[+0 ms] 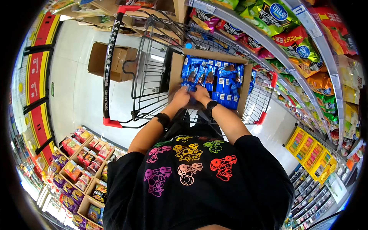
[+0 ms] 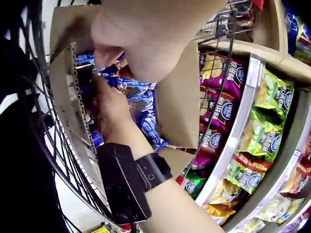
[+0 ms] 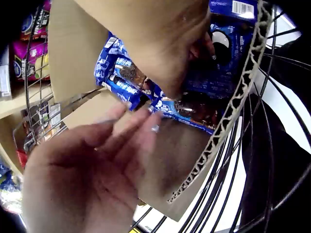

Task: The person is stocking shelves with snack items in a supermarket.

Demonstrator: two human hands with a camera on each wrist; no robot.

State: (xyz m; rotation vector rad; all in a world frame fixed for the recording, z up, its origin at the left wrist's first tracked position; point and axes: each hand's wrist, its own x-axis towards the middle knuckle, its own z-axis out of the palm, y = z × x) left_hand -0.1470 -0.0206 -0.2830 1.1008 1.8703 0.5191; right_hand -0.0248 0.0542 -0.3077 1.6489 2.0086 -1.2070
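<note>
An open cardboard box (image 1: pixel 240 107) sits in a shopping cart, filled with blue snack packs (image 1: pixel 224 84), some showing a brown chocolate treat. Both hands are inside its near left corner, close together. My left hand (image 1: pixel 181 96) has its fingers extended and blurred over the packs; its palm shows in the right wrist view, with nothing held. My right hand (image 1: pixel 201 93) has its fingers curled at a blue snack pack (image 3: pixel 222 51) by the box wall, gripping it; part of that pack is hidden by the hand. Black straps circle both wrists.
The wire cart (image 1: pixel 147 76) surrounds the box, with a red-ended handle (image 1: pixel 109 57) at left. Shelves of chip bags (image 1: pixel 303 50) line the right side. Another cardboard box (image 1: pixel 109 63) stands on the floor, and boxed snacks (image 1: pixel 80 165) fill a display at lower left.
</note>
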